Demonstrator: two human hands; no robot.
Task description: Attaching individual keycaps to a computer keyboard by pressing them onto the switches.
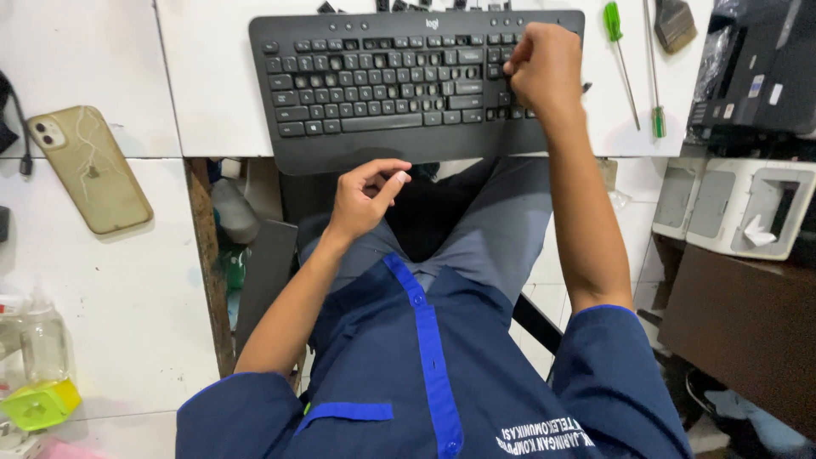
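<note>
The right hand (544,68) is seen closed, its fingers curled down onto the keys at the right end of a black keyboard (399,85); whether a key is pinched between the fingertips cannot be told. The left hand (364,197) is held free above the lap, just near of the keyboard's front edge, thumb and forefinger drawn together as if on something very small — nothing can be made out between them. The keyboard lies on a white worktop (204,93), at the far centre of the scene, its near edge overhanging the worktop's rim.

To the right of the keyboard a green-handled screwdriver (620,59) is laid, with a brush (676,24) further right and a dark machine (761,72) beyond. At the left, well apart from the hands, a gold phone (89,168) with a cracked back is laid face down. A clear bottle (42,340) and a yellow-green piece (38,404) are seen at the near left — a white and grey casing (735,204) at the right.
</note>
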